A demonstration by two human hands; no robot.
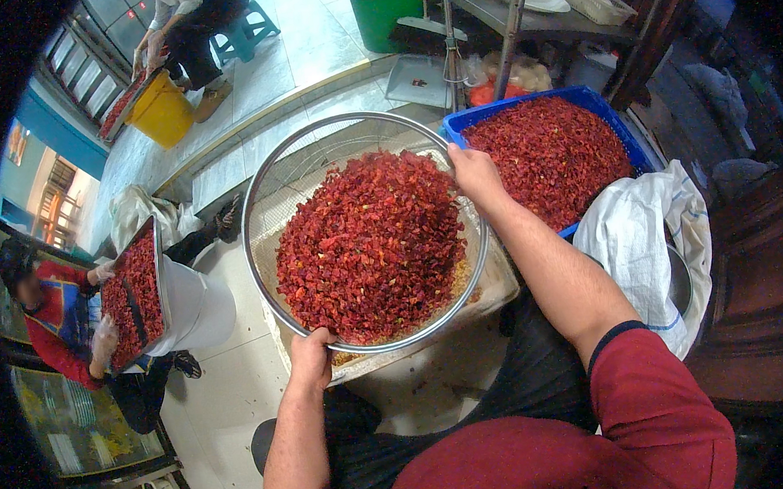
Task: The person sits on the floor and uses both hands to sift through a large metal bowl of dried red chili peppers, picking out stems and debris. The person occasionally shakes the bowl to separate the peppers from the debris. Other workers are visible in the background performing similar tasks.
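Note:
A round wire-mesh sieve [273, 184] with a metal rim is held between my two hands. Crushed dried red chili flakes [371, 245] are heaped on its mesh, leaving the far left part bare. My left hand [312, 357] grips the near rim, and my right hand [475, 174] has hold of the rim at the right. Under the sieve stands a whitish rectangular tub [500, 282], with yellowish seeds [348, 358] showing near its front edge. Whether the sieve touches the tub I cannot tell.
Right of the sieve, a blue plastic crate [452, 125] is full of red flakes, beside a white woven sack [629, 225]. At left, a gloved person [56, 315] tilts a tray of flakes [158, 283] over a white bucket [205, 307]. Another person works by a yellow bucket [162, 114].

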